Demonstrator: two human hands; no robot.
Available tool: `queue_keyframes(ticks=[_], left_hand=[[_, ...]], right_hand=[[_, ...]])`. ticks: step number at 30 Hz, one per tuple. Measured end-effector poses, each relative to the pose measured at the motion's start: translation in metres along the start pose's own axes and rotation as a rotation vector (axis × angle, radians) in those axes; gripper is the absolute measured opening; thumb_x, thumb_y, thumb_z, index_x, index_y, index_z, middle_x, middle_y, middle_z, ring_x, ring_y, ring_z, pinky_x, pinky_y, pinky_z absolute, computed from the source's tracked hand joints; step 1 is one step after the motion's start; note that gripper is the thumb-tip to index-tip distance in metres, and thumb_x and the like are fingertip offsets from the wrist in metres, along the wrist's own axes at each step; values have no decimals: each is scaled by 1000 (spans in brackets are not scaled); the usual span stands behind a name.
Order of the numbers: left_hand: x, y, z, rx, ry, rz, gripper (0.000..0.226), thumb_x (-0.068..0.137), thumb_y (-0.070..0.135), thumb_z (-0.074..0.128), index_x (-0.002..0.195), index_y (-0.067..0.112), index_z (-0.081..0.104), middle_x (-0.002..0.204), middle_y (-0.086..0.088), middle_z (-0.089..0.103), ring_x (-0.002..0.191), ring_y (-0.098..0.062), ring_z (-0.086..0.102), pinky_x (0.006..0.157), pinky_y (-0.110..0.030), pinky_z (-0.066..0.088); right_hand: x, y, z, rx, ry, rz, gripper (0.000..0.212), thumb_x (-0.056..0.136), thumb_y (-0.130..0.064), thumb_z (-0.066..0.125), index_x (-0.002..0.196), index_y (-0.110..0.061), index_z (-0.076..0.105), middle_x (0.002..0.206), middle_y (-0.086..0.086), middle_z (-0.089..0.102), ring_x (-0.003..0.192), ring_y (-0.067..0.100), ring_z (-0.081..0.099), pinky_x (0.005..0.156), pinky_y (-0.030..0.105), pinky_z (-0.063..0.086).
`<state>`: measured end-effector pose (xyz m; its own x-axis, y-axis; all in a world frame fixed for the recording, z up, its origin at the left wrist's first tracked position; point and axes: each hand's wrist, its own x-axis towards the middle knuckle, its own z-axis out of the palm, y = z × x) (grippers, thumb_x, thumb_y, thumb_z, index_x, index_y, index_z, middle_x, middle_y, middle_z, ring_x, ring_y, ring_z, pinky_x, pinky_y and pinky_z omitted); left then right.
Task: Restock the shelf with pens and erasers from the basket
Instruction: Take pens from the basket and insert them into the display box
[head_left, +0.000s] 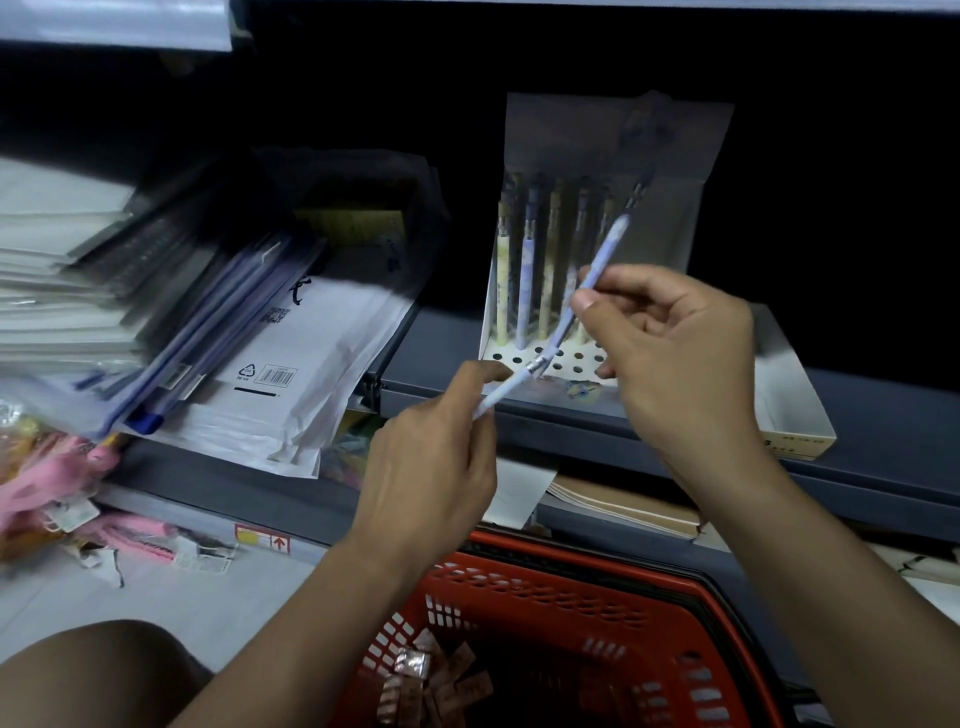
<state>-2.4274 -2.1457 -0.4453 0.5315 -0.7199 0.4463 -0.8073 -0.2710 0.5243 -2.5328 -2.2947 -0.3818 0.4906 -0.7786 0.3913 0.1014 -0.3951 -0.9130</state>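
Holding two pens ready for the holed pen display at twelve o'clock, the right hand pinches a lilac pen while the left hand pinches a white pen; the basket with erasers sits at six o'clock.

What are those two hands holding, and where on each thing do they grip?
Each holds a pen. The left hand pinches a white pen near its lower end; the right hand grips a blue pen around its middle.
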Motion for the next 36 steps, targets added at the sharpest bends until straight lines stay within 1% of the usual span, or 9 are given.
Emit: queue_keyframes(ticks=[2,4,6,13,18,22,25,29,36], left_hand=[[1,-1,-2,65,-8,13,44,99,14,53,136,37,48,53,5,48,42,-15,45,41,-37,38],[0,-2,-4,104,-24,23,50,97,15,53,140,39,49,53,7,47,41,-13,45,41,-36,40],[0,-4,-5,122,-32,26,53,96,18,51,143,42,49,54,7,49,42,-14,46,42,-35,42],[-1,-7,-8,121,-56,9,60,93,21,46,148,46,46,53,6,49,40,-12,44,43,-35,44],[-2,-9,-8,122,-83,-8,64,93,24,44,151,50,38,53,4,51,42,-16,47,47,-40,47],[-2,-9,-9,130,-91,-8,64,93,24,43,152,50,39,50,5,46,41,-15,44,47,-40,47],[-2,-10,-10,141,-99,-13,65,93,24,44,152,51,37,49,5,45,41,-15,44,47,-40,48],[-2,-10,-10,142,-107,-11,66,94,23,45,154,50,35,50,5,47,41,-14,44,48,-41,48],[-2,-11,-10,145,-109,-2,66,95,24,45,154,51,35,49,6,46,39,-13,43,45,-38,46]], right_hand=[[3,2,0,-7,28,-27,19,92,-15,79,93,-34,75,70,-14,73,60,5,63,58,41,59],[5,4,1,-10,54,-55,18,92,-16,79,96,-32,74,70,-16,72,61,1,65,57,29,59],[7,6,3,-13,80,-70,18,90,-16,81,96,-32,73,73,-14,73,64,2,68,61,24,58],[11,17,9,-82,126,-103,16,88,-23,82,90,-35,72,66,-11,69,61,11,64,63,44,63],[14,23,13,-115,158,-119,13,88,-26,82,91,-35,73,64,-11,67,58,10,63,62,47,62],[16,26,16,-139,171,-125,9,88,-26,82,96,-26,77,63,-11,66,57,6,62,63,45,63],[17,29,18,-157,159,-120,10,88,-23,82,97,-23,79,65,-13,67,56,1,62,64,36,61],[16,33,21,-201,123,-136,9,89,-21,82,97,-21,80,72,-17,69,56,-4,61,61,17,49],[13,36,25,-338,90,-152,9,85,-27,85,93,-24,82,69,-23,65,57,-8,60,61,6,43]])
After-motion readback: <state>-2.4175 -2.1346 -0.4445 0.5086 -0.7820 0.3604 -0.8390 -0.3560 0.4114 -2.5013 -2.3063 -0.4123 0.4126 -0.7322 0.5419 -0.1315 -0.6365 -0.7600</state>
